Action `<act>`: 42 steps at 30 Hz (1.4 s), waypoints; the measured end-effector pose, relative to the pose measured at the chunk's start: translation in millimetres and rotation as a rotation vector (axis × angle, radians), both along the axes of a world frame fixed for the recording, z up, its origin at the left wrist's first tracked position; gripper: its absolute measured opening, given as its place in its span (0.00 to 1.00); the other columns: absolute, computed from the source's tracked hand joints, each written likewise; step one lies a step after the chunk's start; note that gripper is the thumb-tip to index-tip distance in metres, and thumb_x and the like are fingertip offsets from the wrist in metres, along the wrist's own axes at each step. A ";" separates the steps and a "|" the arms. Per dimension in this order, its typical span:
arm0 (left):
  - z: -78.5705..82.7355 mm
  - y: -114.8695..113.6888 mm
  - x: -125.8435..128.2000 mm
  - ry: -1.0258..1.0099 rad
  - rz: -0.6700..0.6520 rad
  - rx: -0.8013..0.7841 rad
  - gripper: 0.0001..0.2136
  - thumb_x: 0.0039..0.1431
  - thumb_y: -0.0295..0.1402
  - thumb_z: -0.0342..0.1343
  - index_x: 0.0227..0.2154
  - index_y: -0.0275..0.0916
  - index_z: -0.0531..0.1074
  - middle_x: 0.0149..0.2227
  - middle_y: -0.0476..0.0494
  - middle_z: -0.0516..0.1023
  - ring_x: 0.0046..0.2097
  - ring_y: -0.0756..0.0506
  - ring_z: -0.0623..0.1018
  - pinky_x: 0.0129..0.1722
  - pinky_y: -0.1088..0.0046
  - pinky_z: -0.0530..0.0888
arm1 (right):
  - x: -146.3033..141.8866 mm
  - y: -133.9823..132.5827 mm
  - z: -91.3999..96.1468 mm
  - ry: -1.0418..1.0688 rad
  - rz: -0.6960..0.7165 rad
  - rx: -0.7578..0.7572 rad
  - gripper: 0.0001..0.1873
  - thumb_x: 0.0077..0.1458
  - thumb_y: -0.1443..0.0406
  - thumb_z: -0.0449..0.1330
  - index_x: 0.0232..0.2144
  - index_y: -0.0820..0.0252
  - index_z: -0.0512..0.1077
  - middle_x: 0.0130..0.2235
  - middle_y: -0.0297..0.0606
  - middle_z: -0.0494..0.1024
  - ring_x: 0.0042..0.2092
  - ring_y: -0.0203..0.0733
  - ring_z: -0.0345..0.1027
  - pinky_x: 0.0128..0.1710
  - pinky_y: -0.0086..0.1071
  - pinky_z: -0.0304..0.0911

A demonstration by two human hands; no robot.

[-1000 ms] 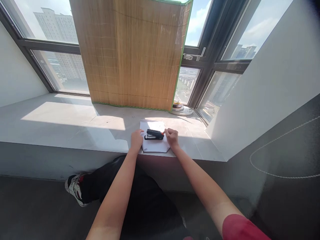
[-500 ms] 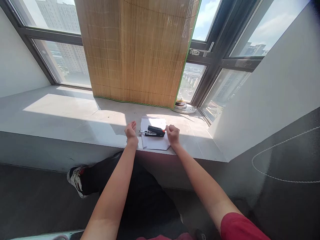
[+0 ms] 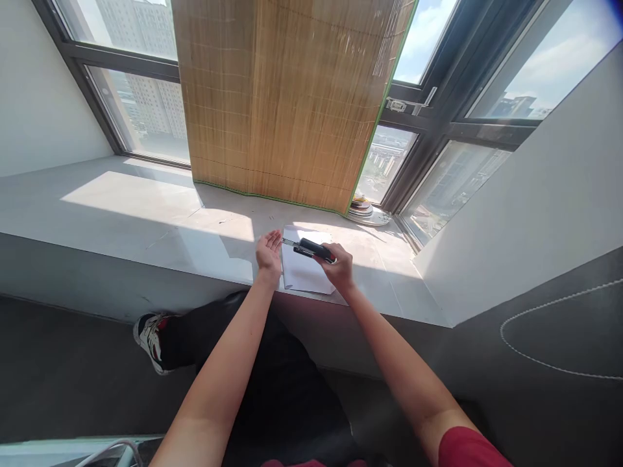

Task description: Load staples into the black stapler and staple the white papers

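A black stapler (image 3: 314, 249) is in my right hand (image 3: 341, 267), whose fingers wrap round its right end. The stapler is tilted above white paper (image 3: 306, 275), and its metal tray sticks out at the left. My left hand (image 3: 269, 253) is palm up with its fingers stretched out, just left of the tray's tip. I cannot tell whether the tip touches the fingers. The paper lies on the pale windowsill (image 3: 224, 250), close to its front edge.
A bamboo blind (image 3: 292, 110) hangs over the window behind the sill. A stack of round plates or discs (image 3: 366, 213) stands at the sill's back right corner. On the right, a bead chain (image 3: 516, 350) loops against the dark wall.
My right hand has closed round the stapler and lifted its right end, tilting it off the paper. My left hand's fingers have spread more beside the tray. The view has shifted slightly.
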State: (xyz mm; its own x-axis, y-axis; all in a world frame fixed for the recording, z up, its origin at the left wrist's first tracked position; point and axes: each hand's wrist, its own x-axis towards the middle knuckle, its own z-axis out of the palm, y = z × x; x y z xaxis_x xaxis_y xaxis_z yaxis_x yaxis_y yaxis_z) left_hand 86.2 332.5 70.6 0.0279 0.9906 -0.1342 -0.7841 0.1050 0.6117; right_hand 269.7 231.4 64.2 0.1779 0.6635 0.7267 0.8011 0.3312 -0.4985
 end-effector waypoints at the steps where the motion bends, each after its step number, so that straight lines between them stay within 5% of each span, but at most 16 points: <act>1: 0.2 -0.4 -0.3 -0.049 -0.036 -0.010 0.18 0.75 0.39 0.46 0.43 0.38 0.81 0.54 0.32 0.84 0.63 0.39 0.80 0.70 0.56 0.70 | -5.9 -4.8 5.2 -0.073 -0.003 0.060 0.07 0.62 0.63 0.68 0.43 0.54 0.82 0.39 0.40 0.84 0.41 0.47 0.74 0.43 0.40 0.71; 7: 1.9 -2.0 -2.6 -0.242 -0.140 -0.036 0.23 0.77 0.41 0.42 0.42 0.34 0.81 0.53 0.29 0.85 0.61 0.37 0.82 0.67 0.56 0.74 | -38.7 -22.9 20.0 -0.607 0.142 0.237 0.19 0.68 0.75 0.60 0.51 0.49 0.82 0.50 0.37 0.86 0.53 0.45 0.77 0.54 0.40 0.70; 10: 2.7 -1.3 -2.3 -0.301 -0.139 -0.017 0.24 0.78 0.38 0.40 0.41 0.34 0.82 0.50 0.29 0.86 0.60 0.39 0.83 0.67 0.58 0.74 | -44.1 -24.2 19.9 -0.700 0.174 0.263 0.19 0.70 0.74 0.60 0.53 0.48 0.82 0.52 0.37 0.86 0.53 0.44 0.78 0.53 0.38 0.69; 15: 0.0 4.7 -3.1 -0.350 -0.088 -0.022 0.22 0.77 0.35 0.42 0.38 0.35 0.81 0.46 0.31 0.86 0.57 0.41 0.84 0.66 0.59 0.75 | -46.2 -21.9 14.5 -0.389 0.007 0.235 0.12 0.69 0.69 0.62 0.47 0.49 0.83 0.46 0.37 0.87 0.50 0.46 0.79 0.55 0.41 0.69; 18: -2.0 7.5 -7.4 -0.372 0.025 -0.020 0.19 0.75 0.35 0.44 0.37 0.37 0.80 0.48 0.33 0.86 0.56 0.42 0.84 0.64 0.59 0.76 | -46.6 -16.1 4.7 0.086 -0.234 0.065 0.09 0.63 0.59 0.68 0.43 0.55 0.84 0.38 0.38 0.86 0.40 0.47 0.78 0.48 0.42 0.70; 21: -2.0 8.1 -11.2 -0.365 0.133 0.005 0.15 0.73 0.37 0.47 0.38 0.40 0.79 0.50 0.37 0.84 0.57 0.43 0.83 0.63 0.60 0.76 | -42.0 -7.5 -7.7 0.377 -0.301 -0.171 0.15 0.53 0.55 0.71 0.41 0.56 0.85 0.33 0.35 0.85 0.36 0.48 0.76 0.41 0.39 0.70; 26: 2.0 3.4 -10.9 -0.343 0.057 0.071 0.16 0.74 0.44 0.48 0.41 0.43 0.78 0.53 0.38 0.83 0.57 0.43 0.81 0.63 0.59 0.75 | -25.7 2.4 -20.6 0.382 -0.224 -0.337 0.14 0.48 0.55 0.74 0.38 0.52 0.85 0.33 0.34 0.85 0.36 0.50 0.77 0.41 0.40 0.71; 29: 5.8 -1.6 -9.6 -0.323 -0.014 0.139 0.17 0.75 0.46 0.47 0.41 0.44 0.78 0.54 0.38 0.83 0.58 0.42 0.81 0.64 0.58 0.74 | -27.9 1.1 -13.8 0.297 -0.226 -0.241 0.18 0.49 0.55 0.75 0.42 0.54 0.83 0.39 0.41 0.86 0.42 0.54 0.78 0.44 0.45 0.74; 33: 11.6 -7.8 -9.1 -0.265 -0.061 0.187 0.18 0.74 0.49 0.48 0.40 0.44 0.78 0.55 0.37 0.82 0.59 0.40 0.80 0.64 0.56 0.74 | -65.3 -3.7 11.3 0.071 -0.146 0.010 0.12 0.64 0.60 0.68 0.49 0.53 0.80 0.49 0.47 0.82 0.51 0.54 0.77 0.49 0.48 0.77; 37: 17.5 -13.7 -12.0 -0.203 -0.122 0.199 0.21 0.75 0.53 0.46 0.40 0.45 0.77 0.54 0.37 0.82 0.58 0.40 0.80 0.59 0.58 0.77 | -110.4 4.2 30.7 0.049 0.208 -0.121 0.09 0.66 0.67 0.65 0.46 0.50 0.81 0.47 0.39 0.84 0.44 0.46 0.79 0.43 0.39 0.79; 42: 24.8 -23.5 -14.1 -0.155 -0.169 0.225 0.27 0.75 0.58 0.41 0.40 0.45 0.77 0.49 0.38 0.81 0.54 0.40 0.80 0.50 0.63 0.80 | -122.5 18.3 30.9 0.171 0.241 -0.224 0.08 0.61 0.71 0.66 0.36 0.51 0.81 0.39 0.32 0.86 0.40 0.45 0.81 0.45 0.38 0.79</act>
State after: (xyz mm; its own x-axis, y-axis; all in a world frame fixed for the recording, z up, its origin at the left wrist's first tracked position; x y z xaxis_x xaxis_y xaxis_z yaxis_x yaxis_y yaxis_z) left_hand 72.1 309.0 95.5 0.1980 0.9744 0.1060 -0.8528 0.1179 0.5088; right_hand 147.1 249.7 95.1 0.1032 0.8402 0.5324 0.6119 0.3683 -0.6999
